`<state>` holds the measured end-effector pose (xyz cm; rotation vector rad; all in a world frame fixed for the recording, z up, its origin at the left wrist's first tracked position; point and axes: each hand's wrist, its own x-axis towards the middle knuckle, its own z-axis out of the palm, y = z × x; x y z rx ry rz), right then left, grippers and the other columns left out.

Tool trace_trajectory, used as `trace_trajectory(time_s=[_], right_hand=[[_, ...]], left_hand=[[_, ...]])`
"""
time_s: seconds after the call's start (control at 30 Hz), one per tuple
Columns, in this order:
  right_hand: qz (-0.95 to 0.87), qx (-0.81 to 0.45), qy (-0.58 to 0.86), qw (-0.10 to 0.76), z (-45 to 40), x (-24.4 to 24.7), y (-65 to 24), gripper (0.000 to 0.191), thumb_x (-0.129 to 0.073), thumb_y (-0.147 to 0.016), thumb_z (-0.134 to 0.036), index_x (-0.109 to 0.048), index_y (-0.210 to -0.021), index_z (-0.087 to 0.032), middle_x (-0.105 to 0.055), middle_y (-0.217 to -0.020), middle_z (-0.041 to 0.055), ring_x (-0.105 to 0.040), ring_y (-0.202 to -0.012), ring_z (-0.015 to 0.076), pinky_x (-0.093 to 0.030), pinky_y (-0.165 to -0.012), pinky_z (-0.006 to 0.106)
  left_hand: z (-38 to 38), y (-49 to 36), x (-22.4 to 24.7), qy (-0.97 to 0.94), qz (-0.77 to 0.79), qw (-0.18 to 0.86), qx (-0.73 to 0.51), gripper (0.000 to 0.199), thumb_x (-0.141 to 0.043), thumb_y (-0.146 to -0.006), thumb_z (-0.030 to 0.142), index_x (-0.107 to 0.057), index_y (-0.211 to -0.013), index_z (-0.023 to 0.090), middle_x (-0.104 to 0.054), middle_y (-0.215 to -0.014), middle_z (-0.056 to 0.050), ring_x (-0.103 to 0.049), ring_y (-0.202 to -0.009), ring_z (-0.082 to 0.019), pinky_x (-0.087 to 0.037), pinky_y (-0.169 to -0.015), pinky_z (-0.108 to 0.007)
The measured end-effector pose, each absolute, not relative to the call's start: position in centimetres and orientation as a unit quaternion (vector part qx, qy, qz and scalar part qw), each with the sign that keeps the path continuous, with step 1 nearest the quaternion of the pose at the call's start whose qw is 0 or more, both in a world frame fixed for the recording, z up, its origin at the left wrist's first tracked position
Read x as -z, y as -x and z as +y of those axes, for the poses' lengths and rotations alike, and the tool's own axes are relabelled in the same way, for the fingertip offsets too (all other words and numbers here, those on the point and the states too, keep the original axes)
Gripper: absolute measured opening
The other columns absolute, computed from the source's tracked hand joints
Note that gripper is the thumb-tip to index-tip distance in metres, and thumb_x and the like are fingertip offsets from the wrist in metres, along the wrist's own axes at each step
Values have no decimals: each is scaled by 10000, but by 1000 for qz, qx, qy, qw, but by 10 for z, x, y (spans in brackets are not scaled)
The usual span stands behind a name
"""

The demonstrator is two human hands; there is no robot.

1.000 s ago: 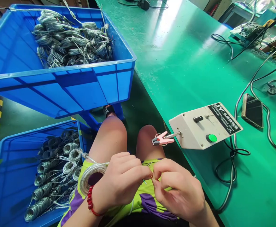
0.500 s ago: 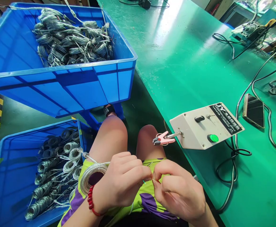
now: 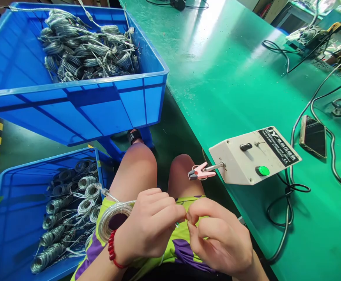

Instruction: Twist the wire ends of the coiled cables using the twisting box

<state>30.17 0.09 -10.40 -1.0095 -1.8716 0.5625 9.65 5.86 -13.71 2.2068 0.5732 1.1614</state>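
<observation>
Two hands meet low over the lap. Left hand (image 3: 149,222), red bead bracelet (image 3: 111,249) at its wrist: thumb and forefinger clamped on thin wires, a green wire (image 3: 177,224) poking out below. Right hand (image 3: 219,236): thumb and forefinger pinched together at the wire tip, largely hidden. Clear cable coil (image 3: 106,220) lies at 9 o'clock, against the left hand. Pink clip (image 3: 199,172) at 12, on the rod of a pale control box (image 3: 237,162) between 1 and 2. Phone (image 3: 313,136) farther at 2, on the green table (image 3: 205,86). Blue bins of coiled cable: lower bin (image 3: 9,218) at 9, upper bin (image 3: 94,105) between 10 and 11.
</observation>
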Motion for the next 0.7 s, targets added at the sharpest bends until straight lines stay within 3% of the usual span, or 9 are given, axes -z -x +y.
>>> trace_trajectory(time_s=[0.37, 0.7], right_hand=[[-754, -211, 418, 461, 2, 101, -300, 335, -671, -917, 79, -603, -1039, -225, -722, -977, 60, -714, -847, 180, -672, -727, 320], [-751, -235, 406, 465, 0, 109, -301, 370, -640, -911, 99, -621, -1072, -233, -718, -967, 56, -666, -835, 173, -625, -729, 300]], left_hand=[[57, -93, 138, -814, 212, 323, -434, 238, -578, -950, 1, -615, -1063, 208, -624, -757, 29, -429, -632, -156, -288, -615, -360], [57, -94, 136, -820, 221, 314, -423, 145, -541, -1060, 88, -602, -1053, 220, -621, -734, 27, -457, -608, -161, -311, -588, -363]])
